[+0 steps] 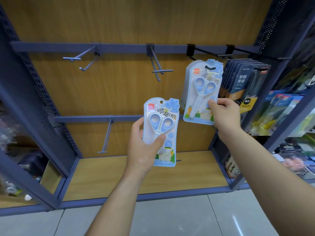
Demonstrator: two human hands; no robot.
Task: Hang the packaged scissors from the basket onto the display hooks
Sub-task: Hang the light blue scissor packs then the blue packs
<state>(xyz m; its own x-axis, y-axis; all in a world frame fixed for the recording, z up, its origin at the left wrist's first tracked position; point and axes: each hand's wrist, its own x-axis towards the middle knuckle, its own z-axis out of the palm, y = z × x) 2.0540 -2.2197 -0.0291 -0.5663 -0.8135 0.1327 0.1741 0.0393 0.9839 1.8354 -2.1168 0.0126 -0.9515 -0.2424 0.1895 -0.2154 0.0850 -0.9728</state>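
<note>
My left hand (pixel 144 145) grips a pale blue pack of child scissors (pixel 162 123) upright in front of the shelf, thumb across its front. My right hand (pixel 225 113) pinches the lower right of a matching pack (pixel 201 92). That pack is at the front of several like it hanging on a black display hook (pixel 202 52). The hook's tip shows through the slot at the top of the front pack. No basket is in view.
Two bare blue hooks, one at the left (pixel 80 60) and one in the middle (pixel 157 65), stick out from the upper rail, and a third (pixel 106 137) hangs from the lower rail. Dark packs of larger scissors (pixel 245 82) hang to the right. A wooden shelf base (pixel 136 176) lies below.
</note>
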